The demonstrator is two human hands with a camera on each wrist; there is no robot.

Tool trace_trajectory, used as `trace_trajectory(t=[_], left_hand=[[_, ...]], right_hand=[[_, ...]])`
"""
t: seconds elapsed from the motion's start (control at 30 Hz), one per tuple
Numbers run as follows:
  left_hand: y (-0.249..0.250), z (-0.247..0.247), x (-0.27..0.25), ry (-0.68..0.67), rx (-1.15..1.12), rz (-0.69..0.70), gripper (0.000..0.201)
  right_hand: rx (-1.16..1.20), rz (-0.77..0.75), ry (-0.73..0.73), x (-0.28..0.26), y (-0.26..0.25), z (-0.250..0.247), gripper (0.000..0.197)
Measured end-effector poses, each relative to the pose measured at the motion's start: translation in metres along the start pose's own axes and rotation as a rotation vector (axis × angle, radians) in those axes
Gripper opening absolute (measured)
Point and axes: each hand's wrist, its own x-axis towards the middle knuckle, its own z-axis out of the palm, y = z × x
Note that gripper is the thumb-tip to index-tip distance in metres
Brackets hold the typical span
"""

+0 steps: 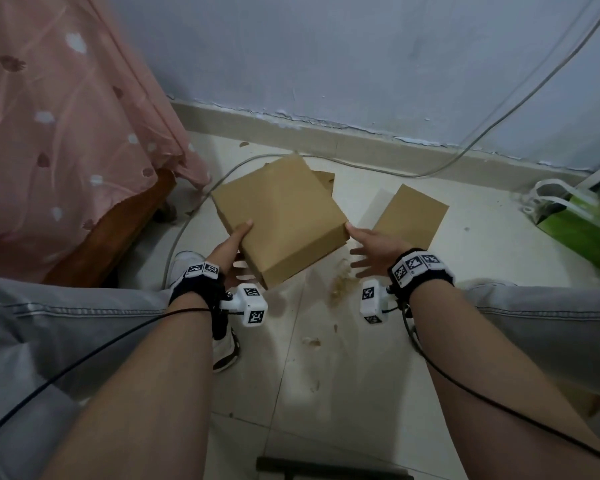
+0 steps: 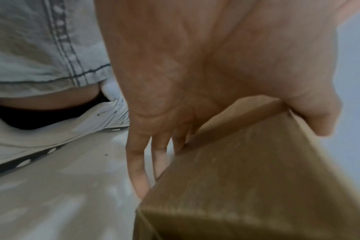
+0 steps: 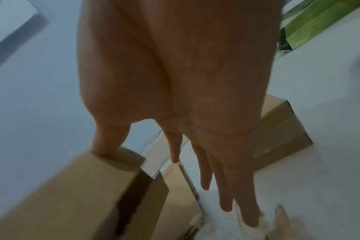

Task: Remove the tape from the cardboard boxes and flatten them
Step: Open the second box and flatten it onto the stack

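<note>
Tiled floor [image 1: 326, 358] beneath: cardboard box [image 1: 284, 216] raised above it, tilted. Left hand [image 1: 234, 242] grips its near-left edge, thumb on top, fingers underneath. Right hand [image 1: 374, 247], fingers extended, thumb touching the box's right corner. Second box [image 1: 411, 216] lies beside; green bag [image 1: 579, 223] farther right.

Both forearms are stretched forward and downward, a marker-tagged band being worn on each wrist. The left hand [image 1: 234, 245] is clamped on the cardboard box [image 1: 284, 220], thumb laid on top, fingers [image 2: 138, 170] tucked underneath. The right hand [image 1: 371, 249] is held flat, fingers straight, its thumb touching the box's right corner.
</note>
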Motion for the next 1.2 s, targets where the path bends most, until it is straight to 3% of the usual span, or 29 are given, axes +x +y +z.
trace_trajectory(t=[0.1, 0.23, 0.33, 0.5, 0.67, 0.8, 0.83, 0.9, 0.93, 0.97, 1.03, 1.1, 1.2], left_hand=[[-0.008, 0.001, 0.002, -0.024, -0.035, -0.091, 0.080], [-0.013, 0.006, 0.002, -0.040, -0.031, -0.135, 0.067], [-0.012, 0.008, 0.004, -0.048, -0.039, -0.133, 0.073], [-0.002, 0.006, 0.000, -0.061, -0.032, -0.149, 0.044], [-0.002, 0.001, 0.008, 0.000, 0.090, -0.140, 0.068], [0.000, -0.010, 0.005, 0.116, 0.092, -0.166, 0.070], [0.000, -0.014, 0.007, 0.110, 0.072, -0.161, 0.081], [0.004, -0.010, 0.000, 0.035, 0.034, -0.154, 0.099], [0.009, -0.006, -0.005, -0.019, 0.041, -0.138, 0.098], [0.013, -0.001, -0.007, -0.073, 0.097, -0.116, 0.099], [0.021, 0.008, -0.009, -0.167, 0.202, -0.029, 0.118], [0.027, 0.014, -0.010, -0.193, 0.296, 0.064, 0.111], [0.032, 0.023, -0.004, -0.036, 0.545, 0.128, 0.093]], right_hand=[[0.087, -0.072, -0.013, 0.008, 0.007, 0.003, 0.101], [0.111, -0.153, -0.076, 0.010, 0.007, 0.003, 0.072], [0.096, -0.167, -0.084, 0.007, 0.002, 0.002, 0.055], [-0.015, -0.183, -0.112, 0.006, -0.008, 0.004, 0.059], [-0.016, -0.129, 0.046, 0.014, -0.021, 0.021, 0.044], [0.248, -0.141, -0.081, 0.014, -0.022, 0.023, 0.071], [0.289, -0.143, -0.083, 0.013, -0.022, 0.023, 0.073], [0.312, -0.135, -0.032, 0.016, -0.024, 0.020, 0.070], [0.321, -0.133, 0.010, 0.017, -0.025, 0.020, 0.068], [0.333, -0.134, 0.051, 0.021, -0.025, 0.018, 0.063], [0.359, -0.135, 0.129, 0.028, -0.025, 0.017, 0.050], [0.344, -0.128, 0.164, 0.035, -0.025, 0.015, 0.043], [0.284, -0.124, 0.114, 0.042, -0.026, 0.014, 0.042]])
